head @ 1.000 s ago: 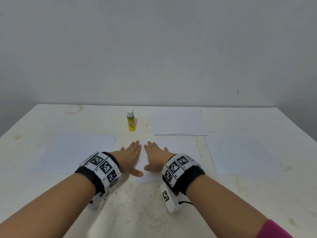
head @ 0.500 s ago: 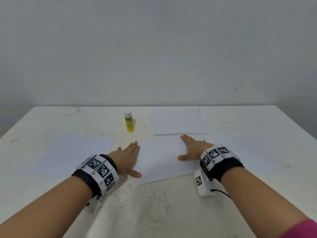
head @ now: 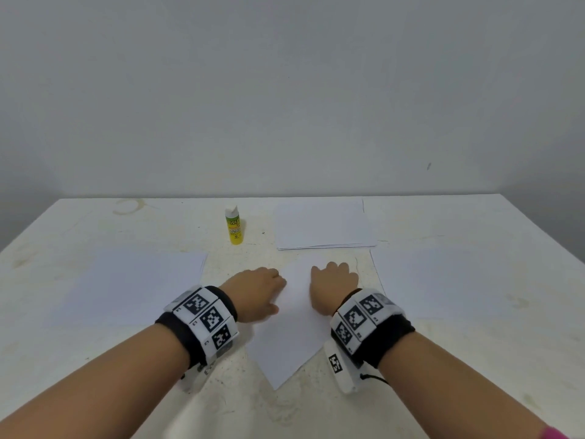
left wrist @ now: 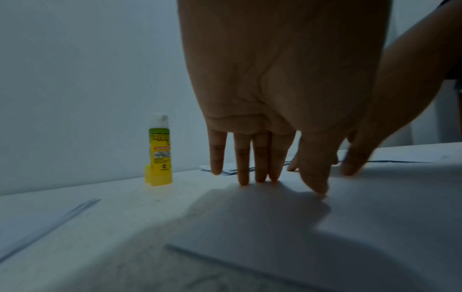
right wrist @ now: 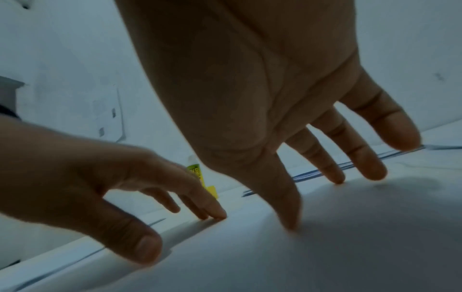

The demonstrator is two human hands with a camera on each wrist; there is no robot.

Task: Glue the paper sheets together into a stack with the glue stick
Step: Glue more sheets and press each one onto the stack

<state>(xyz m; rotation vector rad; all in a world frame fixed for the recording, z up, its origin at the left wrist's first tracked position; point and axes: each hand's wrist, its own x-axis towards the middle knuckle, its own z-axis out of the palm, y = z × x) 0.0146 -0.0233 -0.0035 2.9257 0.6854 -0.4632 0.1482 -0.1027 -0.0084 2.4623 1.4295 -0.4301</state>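
A white centre sheet [head: 289, 331] lies turned on the table, one corner pointing toward me. My left hand [head: 254, 293] touches its left part with straight fingers [left wrist: 260, 158], tips down on the paper. My right hand [head: 334, 286] stands on the sheet's far right part, its spread fingertips [right wrist: 335, 173] pressing it. Neither hand holds anything. The yellow-green glue stick [head: 234, 226] stands upright with its white cap on, beyond the left hand. A stack of paper sheets [head: 323, 226] lies at the back, right of the glue stick [left wrist: 158, 150].
A single white sheet [head: 126, 286] lies on the left of the stained white table [head: 316, 407], another sheet [head: 459, 286] on the right. A plain wall stands right behind the table's far edge.
My right hand came back left across the centre sheet, close to the left hand. The sheet has rotated so a corner points at me. The left hand shifted slightly right.
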